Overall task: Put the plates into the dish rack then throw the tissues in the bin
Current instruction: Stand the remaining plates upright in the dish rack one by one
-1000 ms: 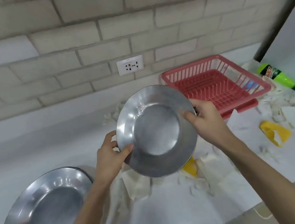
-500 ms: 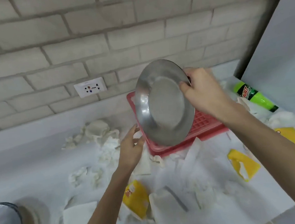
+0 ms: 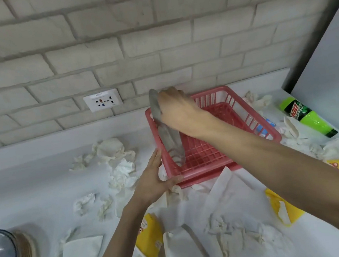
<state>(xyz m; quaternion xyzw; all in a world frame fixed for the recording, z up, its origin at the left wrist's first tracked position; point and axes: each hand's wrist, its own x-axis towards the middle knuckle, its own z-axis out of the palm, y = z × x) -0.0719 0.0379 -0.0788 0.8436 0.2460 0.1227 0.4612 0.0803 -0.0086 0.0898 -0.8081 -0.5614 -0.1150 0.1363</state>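
The right hand (image 3: 178,111) grips the steel plate (image 3: 168,137) by its upper rim, standing it on edge inside the dish rack (image 3: 210,92), at its 9 o'clock side. Stiff, light and probably slick, the plate suits a rim pinch. The left hand (image 3: 151,183), fingers straight, presses the rack's 7 o'clock corner.

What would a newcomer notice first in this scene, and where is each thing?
The right hand grips a metal plate on edge in the left end of the red dish rack. The left hand rests against the rack's left side. Crumpled tissues litter the white counter, and a green bottle lies at far right.
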